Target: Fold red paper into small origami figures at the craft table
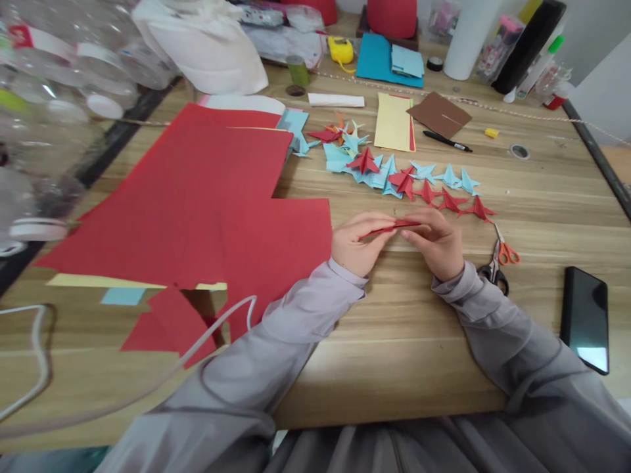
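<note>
A small folded piece of red paper (394,225) is pinched between my two hands, just above the table. My left hand (359,240) grips its left end between thumb and fingers. On the right end, the thumb and fingers of my right hand (438,242) are closed too. Beyond the hands lie several folded paper cranes, among them a red crane (478,208) and a blue crane (449,176). Large sheets of red paper (197,190) spread out to the left, reaching close to my left wrist.
Near my right forearm lie orange-handled scissors (507,253) and black-handled scissors (494,272). A phone (585,318) rests at the right. A white cable (217,338) crosses the lower left. Plastic bottles (98,66) are heaped at far left. A pen (447,140) lies farther back.
</note>
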Motion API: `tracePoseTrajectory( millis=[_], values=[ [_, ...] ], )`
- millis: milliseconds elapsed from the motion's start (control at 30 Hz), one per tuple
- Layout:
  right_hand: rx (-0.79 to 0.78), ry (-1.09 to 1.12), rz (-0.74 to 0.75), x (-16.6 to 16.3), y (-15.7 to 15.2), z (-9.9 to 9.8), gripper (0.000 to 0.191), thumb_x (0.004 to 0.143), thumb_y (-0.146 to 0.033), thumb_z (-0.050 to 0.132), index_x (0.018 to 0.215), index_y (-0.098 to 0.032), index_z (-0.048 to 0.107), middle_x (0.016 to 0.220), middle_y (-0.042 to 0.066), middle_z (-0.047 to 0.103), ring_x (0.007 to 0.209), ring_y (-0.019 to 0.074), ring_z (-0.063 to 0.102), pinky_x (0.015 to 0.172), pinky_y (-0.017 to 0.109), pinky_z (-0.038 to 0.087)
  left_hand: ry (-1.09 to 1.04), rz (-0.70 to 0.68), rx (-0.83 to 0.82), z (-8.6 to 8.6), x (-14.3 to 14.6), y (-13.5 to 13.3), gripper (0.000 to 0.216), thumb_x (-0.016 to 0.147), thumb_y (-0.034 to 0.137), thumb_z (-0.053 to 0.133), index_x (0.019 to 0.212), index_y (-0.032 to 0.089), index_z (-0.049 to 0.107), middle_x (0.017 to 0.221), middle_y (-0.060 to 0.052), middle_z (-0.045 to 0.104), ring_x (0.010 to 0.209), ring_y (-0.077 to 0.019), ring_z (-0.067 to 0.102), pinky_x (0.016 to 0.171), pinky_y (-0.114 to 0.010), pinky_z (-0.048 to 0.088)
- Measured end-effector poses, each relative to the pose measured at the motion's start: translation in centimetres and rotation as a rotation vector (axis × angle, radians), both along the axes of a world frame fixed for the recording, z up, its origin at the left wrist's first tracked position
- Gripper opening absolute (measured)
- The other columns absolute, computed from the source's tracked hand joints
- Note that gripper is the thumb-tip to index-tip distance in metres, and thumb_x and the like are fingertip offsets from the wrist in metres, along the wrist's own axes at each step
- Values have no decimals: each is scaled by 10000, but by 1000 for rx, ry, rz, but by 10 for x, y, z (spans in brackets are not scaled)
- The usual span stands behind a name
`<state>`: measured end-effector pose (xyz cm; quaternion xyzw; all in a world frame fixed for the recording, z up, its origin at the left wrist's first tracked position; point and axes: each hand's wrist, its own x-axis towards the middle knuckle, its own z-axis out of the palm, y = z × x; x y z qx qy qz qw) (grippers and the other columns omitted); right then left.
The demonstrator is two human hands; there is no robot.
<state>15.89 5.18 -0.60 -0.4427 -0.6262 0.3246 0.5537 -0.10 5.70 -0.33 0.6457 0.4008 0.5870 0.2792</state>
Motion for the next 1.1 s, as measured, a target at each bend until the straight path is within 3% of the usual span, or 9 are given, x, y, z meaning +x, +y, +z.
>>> tracePoseTrajectory(
  millis=[100,200,700,1100],
  values=[
    [155,-259,-87,1,-2,1,145,785,-321,699,917,-280,739,969,58,662,935,210,619,883,411,510,122,-3,110,0,-2,-1,89,782,190,655,790,218,739,888,-49,747,814,-162,690,768,-312,568],
    [234,-383,-105,2,-2,1,149,817,-281,660,944,-288,736,976,61,664,919,210,620,860,406,518,168,-21,162,-1,-3,-2,112,809,177,620,810,211,727,909,-56,743,852,-166,685,783,-319,558],
    [263,-342,-18,0,-2,-1,142,860,-258,603,887,-264,743,979,58,718,927,191,668,836,354,551,134,-58,230,-5,-3,0,148,794,109,584,722,190,685,838,-52,740,803,-154,690,719,-291,558],
    [255,-386,-49,-1,-5,2,126,865,-257,591,820,-242,707,835,42,716,814,177,665,751,319,539,93,-50,79,0,0,-2,99,761,153,636,666,180,648,771,-37,736,717,-140,686,681,-267,551]
  ],
)
